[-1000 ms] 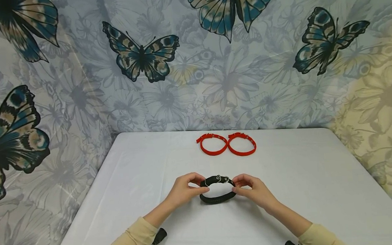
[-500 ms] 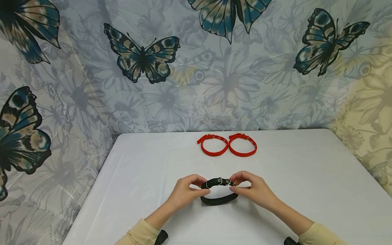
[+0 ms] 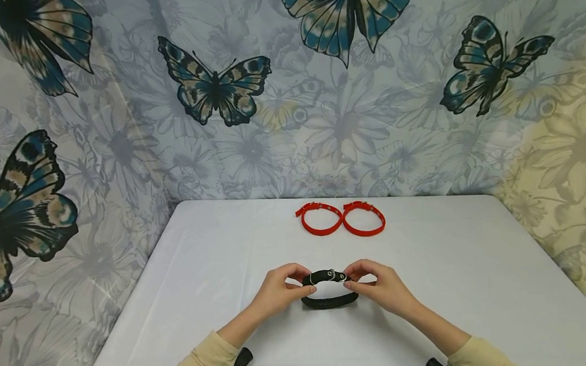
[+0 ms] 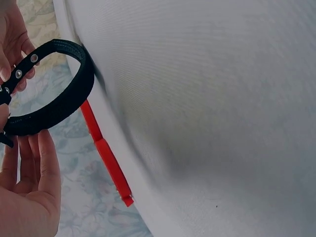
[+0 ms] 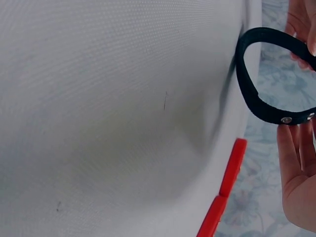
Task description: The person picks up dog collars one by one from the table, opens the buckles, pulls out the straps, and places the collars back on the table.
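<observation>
A black collar [image 3: 330, 303] with a metal buckle is fastened into a loop and held upright between both hands. Its lower edge looks to be on or just over the white table. My left hand [image 3: 277, 286] pinches its left side between thumb and fingers. On the right side, near the buckle, my right hand [image 3: 382, 284] pinches the band the same way. The left wrist view shows metal eyelets along the strap of the collar [image 4: 81, 89]. In the right wrist view, fingers of the right hand [image 5: 298, 182] support the collar [image 5: 244, 74] beside an eyelet.
Two red collars, a left one [image 3: 322, 232] and a right one [image 3: 365, 232], lie side by side, buckled into loops, near the far edge of the white table [image 3: 201, 257]. A butterfly-patterned cloth [image 3: 250, 157] hangs behind and along the sides.
Both hands and the black collar have come slightly nearer to me. The right fingertips have shifted slightly left along the band. The head view has tilted a little; the red collars lie as before.
</observation>
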`<state>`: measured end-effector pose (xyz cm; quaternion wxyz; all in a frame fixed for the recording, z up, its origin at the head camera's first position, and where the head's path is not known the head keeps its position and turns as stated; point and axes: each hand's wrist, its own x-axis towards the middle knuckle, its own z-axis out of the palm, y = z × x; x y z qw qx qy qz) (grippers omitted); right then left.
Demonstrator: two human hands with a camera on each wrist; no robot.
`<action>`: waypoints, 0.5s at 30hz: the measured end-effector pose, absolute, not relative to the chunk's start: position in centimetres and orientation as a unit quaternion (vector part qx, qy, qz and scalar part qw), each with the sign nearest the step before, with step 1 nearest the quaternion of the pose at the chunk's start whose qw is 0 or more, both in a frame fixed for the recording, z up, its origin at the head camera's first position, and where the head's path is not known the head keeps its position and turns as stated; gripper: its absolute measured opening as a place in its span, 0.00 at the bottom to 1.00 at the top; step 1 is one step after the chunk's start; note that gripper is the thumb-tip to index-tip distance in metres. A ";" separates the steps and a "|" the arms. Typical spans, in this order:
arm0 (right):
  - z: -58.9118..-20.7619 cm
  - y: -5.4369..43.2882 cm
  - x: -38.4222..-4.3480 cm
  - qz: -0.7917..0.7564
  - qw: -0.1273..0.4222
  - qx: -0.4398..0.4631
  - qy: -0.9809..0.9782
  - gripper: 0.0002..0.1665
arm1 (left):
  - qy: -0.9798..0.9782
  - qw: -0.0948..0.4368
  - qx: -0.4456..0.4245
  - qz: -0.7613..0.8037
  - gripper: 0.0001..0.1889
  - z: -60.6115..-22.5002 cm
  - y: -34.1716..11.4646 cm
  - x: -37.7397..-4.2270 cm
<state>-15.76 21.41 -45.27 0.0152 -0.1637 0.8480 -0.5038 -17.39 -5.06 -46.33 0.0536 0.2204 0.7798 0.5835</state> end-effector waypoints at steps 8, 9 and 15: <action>-45.4 21.4 -15.8 -0.505 0.010 -0.177 0.845 0.12 | 0.785 0.048 0.227 0.574 0.14 -46.1 -5.0 -17.4; -45.4 21.4 -15.8 -0.506 0.009 -0.178 0.844 0.12 | 0.785 0.046 0.229 0.574 0.14 -46.0 -5.0 -17.5; -45.3 21.4 -15.8 -0.502 0.008 -0.174 0.847 0.12 | 0.788 0.028 0.246 0.563 0.17 -45.7 -4.8 -17.7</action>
